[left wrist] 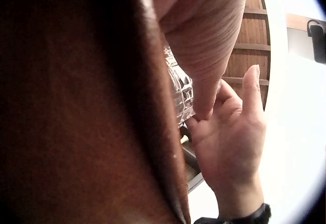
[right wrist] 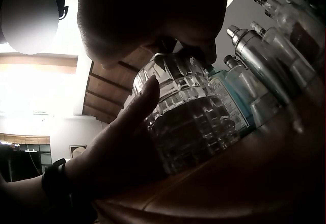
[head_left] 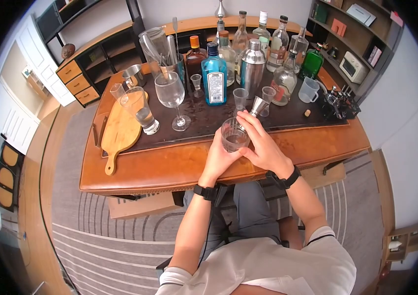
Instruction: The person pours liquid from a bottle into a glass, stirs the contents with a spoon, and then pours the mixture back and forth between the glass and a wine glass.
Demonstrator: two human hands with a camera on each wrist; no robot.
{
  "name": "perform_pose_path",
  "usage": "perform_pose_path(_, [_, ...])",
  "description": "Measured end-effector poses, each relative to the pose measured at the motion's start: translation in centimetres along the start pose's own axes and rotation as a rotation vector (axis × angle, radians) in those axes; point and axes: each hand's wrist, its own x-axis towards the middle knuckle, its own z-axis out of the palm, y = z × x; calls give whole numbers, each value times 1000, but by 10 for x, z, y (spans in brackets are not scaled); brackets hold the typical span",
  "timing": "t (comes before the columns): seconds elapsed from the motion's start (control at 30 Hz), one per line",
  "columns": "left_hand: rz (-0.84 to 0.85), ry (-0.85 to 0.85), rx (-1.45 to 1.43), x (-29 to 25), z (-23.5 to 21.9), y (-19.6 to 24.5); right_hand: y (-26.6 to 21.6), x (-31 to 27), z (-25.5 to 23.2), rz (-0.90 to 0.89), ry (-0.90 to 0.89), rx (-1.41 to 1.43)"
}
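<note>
A cut-glass tumbler (head_left: 233, 140) stands close to the front of the bar table, with clear liquid low inside it. My left hand (head_left: 217, 156) holds it round the side; in the right wrist view the left thumb (right wrist: 147, 96) lies along the patterned wall of the tumbler (right wrist: 191, 107). Over its rim, my right hand (head_left: 263, 147) grips a metal jigger (head_left: 258, 105) that leans down toward the tumbler's mouth, its middle hidden behind the fingers. The left wrist view has the right hand (left wrist: 232, 137) beyond the left hand (left wrist: 209, 40), whose bulk covers most of the tumbler (left wrist: 181, 89).
Behind the hands stand small glasses (head_left: 240, 98), a steel shaker (head_left: 252, 69), a blue bottle (head_left: 214, 78) and several other bottles. To the left are a wine glass (head_left: 170, 91), a tilted glass (head_left: 147, 120) and a wooden board (head_left: 120, 130). A plastic jug (head_left: 308, 90) stands at right.
</note>
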Motion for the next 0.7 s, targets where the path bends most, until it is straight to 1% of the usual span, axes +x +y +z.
perform_pose_path(0.2, [-3,-3,-9,0,1,1,1,1,-2,-43,-23,-108])
perform_pose_path(0.3, [-12,-1,-4,0,0,-2,3,0,1,-6,-39,-83])
perform_pose_path(0.37, [2,13,31,0,0,0,4,0,2,9,36,101])
perform_pose_path(0.4, [1,15,30,0,0,2,4,0,1,9,34,101])
perform_pose_path(0.5, [-12,12,42,-1,0,5,1,1,2,-6,20,67])
perform_pose_path(0.57, [12,17,51,0,0,3,0,0,2,-26,4,16])
perform_pose_path(0.7, [7,8,32,0,0,3,3,-1,4,-12,-4,-20])
